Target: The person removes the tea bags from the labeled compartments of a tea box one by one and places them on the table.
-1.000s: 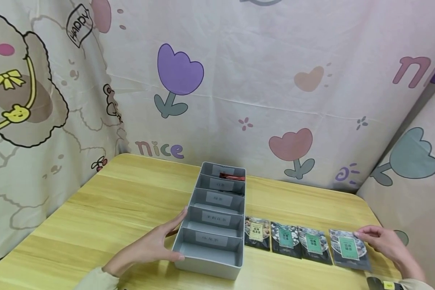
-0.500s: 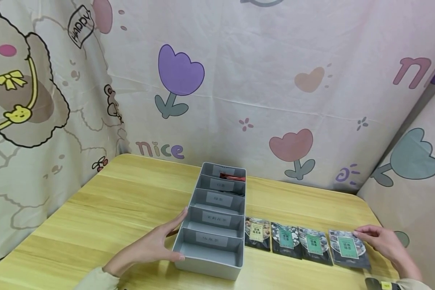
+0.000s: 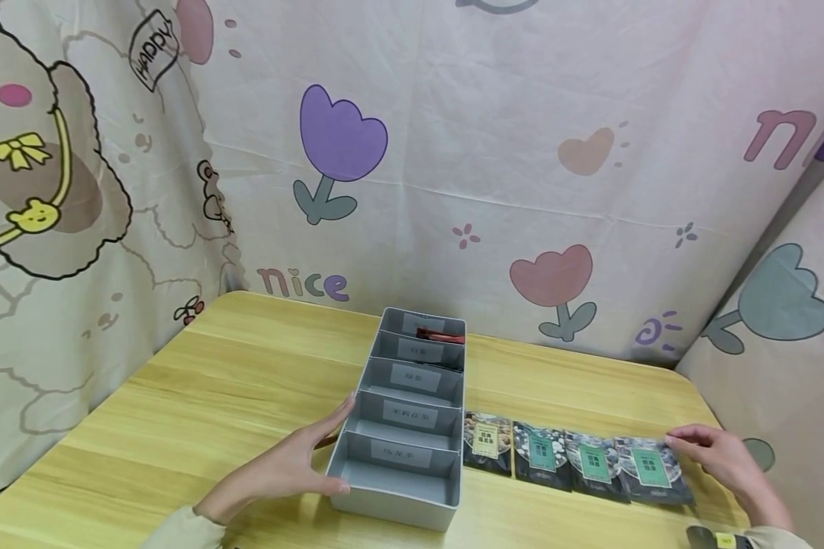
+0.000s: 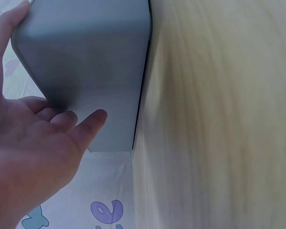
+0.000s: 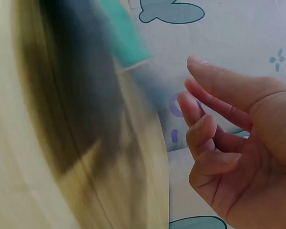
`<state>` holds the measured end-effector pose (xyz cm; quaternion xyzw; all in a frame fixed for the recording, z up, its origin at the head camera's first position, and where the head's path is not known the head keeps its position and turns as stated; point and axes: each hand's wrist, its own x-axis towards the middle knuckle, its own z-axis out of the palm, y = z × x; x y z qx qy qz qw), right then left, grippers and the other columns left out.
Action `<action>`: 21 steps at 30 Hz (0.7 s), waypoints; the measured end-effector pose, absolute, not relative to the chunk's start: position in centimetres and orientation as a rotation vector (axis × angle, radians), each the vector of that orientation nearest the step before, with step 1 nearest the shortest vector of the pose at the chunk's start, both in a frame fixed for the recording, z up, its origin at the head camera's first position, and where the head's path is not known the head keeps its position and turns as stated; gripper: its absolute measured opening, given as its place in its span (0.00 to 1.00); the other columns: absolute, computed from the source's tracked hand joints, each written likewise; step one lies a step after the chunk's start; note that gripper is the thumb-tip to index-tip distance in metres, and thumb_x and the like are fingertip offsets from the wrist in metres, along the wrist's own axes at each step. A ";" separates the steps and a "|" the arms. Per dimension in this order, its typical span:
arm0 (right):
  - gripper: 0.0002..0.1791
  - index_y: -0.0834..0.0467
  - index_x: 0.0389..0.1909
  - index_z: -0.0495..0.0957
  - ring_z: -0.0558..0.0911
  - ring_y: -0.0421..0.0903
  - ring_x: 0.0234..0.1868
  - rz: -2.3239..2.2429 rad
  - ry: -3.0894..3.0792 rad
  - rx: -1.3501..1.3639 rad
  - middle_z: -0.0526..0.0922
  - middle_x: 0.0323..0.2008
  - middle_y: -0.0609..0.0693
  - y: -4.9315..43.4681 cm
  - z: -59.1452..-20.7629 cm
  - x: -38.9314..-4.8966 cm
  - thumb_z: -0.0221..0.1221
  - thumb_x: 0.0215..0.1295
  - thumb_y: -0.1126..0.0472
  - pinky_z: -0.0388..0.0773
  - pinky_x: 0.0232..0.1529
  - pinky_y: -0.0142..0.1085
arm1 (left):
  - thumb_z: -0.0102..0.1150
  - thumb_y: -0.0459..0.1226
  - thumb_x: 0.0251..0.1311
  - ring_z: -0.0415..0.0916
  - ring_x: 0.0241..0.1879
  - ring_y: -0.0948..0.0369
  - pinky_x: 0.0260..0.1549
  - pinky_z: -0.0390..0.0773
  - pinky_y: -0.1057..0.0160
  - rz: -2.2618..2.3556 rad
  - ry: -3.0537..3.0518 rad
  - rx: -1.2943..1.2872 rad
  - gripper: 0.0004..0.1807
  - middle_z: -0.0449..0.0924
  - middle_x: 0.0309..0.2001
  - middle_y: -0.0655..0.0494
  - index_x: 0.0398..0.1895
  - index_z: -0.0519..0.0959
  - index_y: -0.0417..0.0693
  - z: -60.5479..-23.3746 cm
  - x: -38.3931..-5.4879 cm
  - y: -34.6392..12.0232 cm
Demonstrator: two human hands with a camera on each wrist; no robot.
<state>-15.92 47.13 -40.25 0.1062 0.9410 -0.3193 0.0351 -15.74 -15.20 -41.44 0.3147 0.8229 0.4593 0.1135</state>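
A grey divided storage box (image 3: 398, 499) stands in the middle of the table, with a paper label in each compartment. My left hand (image 3: 275, 465) spreads thumb and fingers along its near left side; the left wrist view has the fingers (image 4: 93, 125) against the grey wall. To the box's right, flat dark tea packets lie in a row: one with a yellow label (image 3: 487, 442), then green-labelled ones (image 3: 541, 455), (image 3: 596, 467). The rightmost tea packet (image 3: 652, 469) overlaps its neighbour. My right hand (image 3: 721, 461) is at that packet's upper right corner; in the right wrist view its fingertips look apart from the packet.
A red packet (image 3: 441, 335) lies in the box's farthest compartment, and a dark edge shows in the one before it. The wooden table (image 3: 247, 366) ends at a printed curtain (image 3: 439, 152) behind and on both sides. A black strap with a yellow tag (image 3: 721, 540) circles my right wrist.
The rightmost tea packet has slid left until it overlaps the one beside it, and my right hand has moved left with it. My left hand and the box stay put.
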 end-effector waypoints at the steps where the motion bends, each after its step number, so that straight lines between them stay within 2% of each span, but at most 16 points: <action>1: 0.28 0.73 0.49 0.76 0.73 0.40 0.33 -0.980 2.895 0.323 0.82 0.39 0.53 47.1 -40.2 -15.9 0.59 0.67 0.49 0.72 0.30 0.35 | 0.71 0.47 0.49 0.59 0.64 0.33 0.58 0.55 0.31 1.347 2.414 0.924 0.61 0.39 0.74 0.35 0.77 0.39 0.42 -41.4 -15.7 -15.2; 5: 0.33 0.75 0.55 0.72 0.74 0.39 0.34 -0.950 2.917 0.298 0.82 0.40 0.54 47.2 -40.2 -15.9 0.58 0.67 0.47 0.74 0.31 0.34 | 0.71 0.48 0.50 0.57 0.65 0.34 0.58 0.55 0.31 1.343 2.421 0.927 0.61 0.38 0.74 0.35 0.77 0.39 0.42 -41.4 -15.7 -15.2; 11: 0.34 0.76 0.57 0.69 0.74 0.37 0.33 -0.958 2.935 0.265 0.81 0.40 0.52 47.0 -40.3 -15.8 0.58 0.67 0.48 0.73 0.30 0.34 | 0.71 0.48 0.49 0.55 0.66 0.34 0.58 0.56 0.30 1.338 2.436 0.939 0.61 0.39 0.74 0.35 0.77 0.40 0.43 -41.4 -15.7 -15.3; 21: 0.34 0.76 0.58 0.68 0.75 0.40 0.37 -0.952 2.918 0.237 0.80 0.45 0.63 46.4 -40.4 -16.2 0.58 0.68 0.50 0.75 0.32 0.35 | 0.71 0.48 0.50 0.54 0.67 0.37 0.58 0.57 0.32 1.329 2.433 0.937 0.60 0.38 0.75 0.39 0.77 0.40 0.43 -41.5 -15.8 -15.3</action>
